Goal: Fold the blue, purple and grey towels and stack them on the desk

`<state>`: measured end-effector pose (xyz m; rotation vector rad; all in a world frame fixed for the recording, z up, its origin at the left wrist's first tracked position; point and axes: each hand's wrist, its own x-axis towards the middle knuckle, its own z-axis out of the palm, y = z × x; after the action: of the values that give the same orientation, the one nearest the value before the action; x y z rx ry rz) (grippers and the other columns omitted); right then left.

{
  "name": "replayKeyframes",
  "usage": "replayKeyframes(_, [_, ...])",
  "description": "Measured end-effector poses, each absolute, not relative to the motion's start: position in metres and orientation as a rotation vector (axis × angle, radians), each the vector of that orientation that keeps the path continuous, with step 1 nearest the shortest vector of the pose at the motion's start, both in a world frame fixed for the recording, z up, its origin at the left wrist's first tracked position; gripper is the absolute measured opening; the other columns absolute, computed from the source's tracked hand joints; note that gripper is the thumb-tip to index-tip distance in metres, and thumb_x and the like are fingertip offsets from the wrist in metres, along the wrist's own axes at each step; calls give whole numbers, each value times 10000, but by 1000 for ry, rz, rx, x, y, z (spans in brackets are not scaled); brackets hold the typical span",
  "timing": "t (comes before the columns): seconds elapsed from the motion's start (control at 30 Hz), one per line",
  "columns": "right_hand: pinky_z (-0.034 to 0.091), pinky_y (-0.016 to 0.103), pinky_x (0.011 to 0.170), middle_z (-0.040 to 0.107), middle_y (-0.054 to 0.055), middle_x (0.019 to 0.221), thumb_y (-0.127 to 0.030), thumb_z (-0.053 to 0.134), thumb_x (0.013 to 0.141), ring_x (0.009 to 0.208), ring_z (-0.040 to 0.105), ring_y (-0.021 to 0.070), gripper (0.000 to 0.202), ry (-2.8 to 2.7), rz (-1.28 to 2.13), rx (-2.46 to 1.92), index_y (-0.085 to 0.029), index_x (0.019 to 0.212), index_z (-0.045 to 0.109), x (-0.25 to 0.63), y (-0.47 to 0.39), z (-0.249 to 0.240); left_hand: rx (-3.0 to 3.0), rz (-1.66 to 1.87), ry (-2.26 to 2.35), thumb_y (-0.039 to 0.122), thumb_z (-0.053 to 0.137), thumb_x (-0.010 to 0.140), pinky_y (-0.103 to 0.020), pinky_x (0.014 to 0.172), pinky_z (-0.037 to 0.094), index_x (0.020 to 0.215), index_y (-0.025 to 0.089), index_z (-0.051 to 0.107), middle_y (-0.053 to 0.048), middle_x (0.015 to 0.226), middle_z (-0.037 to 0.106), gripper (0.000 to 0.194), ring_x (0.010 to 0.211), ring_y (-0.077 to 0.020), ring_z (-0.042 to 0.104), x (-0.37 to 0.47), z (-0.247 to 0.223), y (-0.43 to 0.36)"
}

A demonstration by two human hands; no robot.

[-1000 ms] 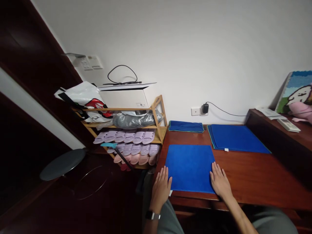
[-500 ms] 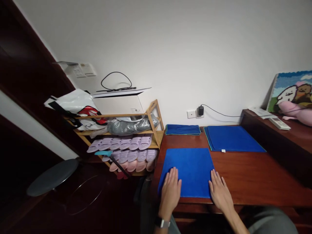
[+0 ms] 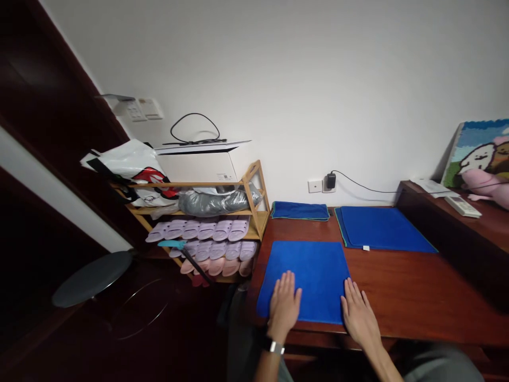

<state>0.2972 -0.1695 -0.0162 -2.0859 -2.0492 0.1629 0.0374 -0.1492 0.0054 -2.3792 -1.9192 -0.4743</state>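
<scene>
A blue cloth point(image 3: 314, 270) lies flat and smooth near the front edge of the wooden desk point(image 3: 413, 286). My left hand point(image 3: 285, 302) rests palm down on the cloth's front left part, fingers stretched out. At its right edge my right hand point(image 3: 358, 310) lies flat, fingertips touching the border between cloth and wood. Neither hand grips anything. Farther back is a narrow folded blue cloth point(image 3: 300, 210) with green edging. Beside it, to the right, a larger stack of blue cloth point(image 3: 385, 228) has a small white tag at its front edge.
Left of the desk stands a wooden rack point(image 3: 254, 196) with lilac and pink slippers, a white box point(image 3: 199, 165) and a bag. A round stool point(image 3: 93, 278) is at far left. A black plug point(image 3: 331, 180) sits in the wall. A remote point(image 3: 462, 206) lies on the raised right ledge.
My left hand has slid slightly to the right over the cloth. The right hand stays at the cloth's right edge. The camera view has shifted a little.
</scene>
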Motion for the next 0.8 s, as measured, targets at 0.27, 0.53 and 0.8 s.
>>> replayKeyframes(0.27, [184,467,1298,266,80,1701,-448,123,1030,1583,241,249,733,-2069,187,-2139,-60,1635,266,299,-169,-19,-2169,-489,-1919,421,287,1104,-491,1222,389,1663,159,219,-133,1645,414,620,1531,-265,367,-36,-16,-152])
replayKeyframes(0.53, [165,422,1294,214,65,1718,-392,86,1043,1593,201,218,696,-2063,213,-2232,-78,1649,224,292,-122,16,-2167,-525,-1904,411,300,1102,-507,1221,393,1664,149,208,-149,1632,427,627,1521,-277,381,-33,-20,-151])
replayKeyframes(0.8, [148,431,1295,214,70,1717,-409,102,1045,1594,199,228,697,-2086,177,-2203,-81,1648,220,293,-115,-5,-2247,-438,-2007,395,279,1093,-505,1244,360,1640,124,301,-152,1652,371,610,1533,-284,355,-13,9,-143])
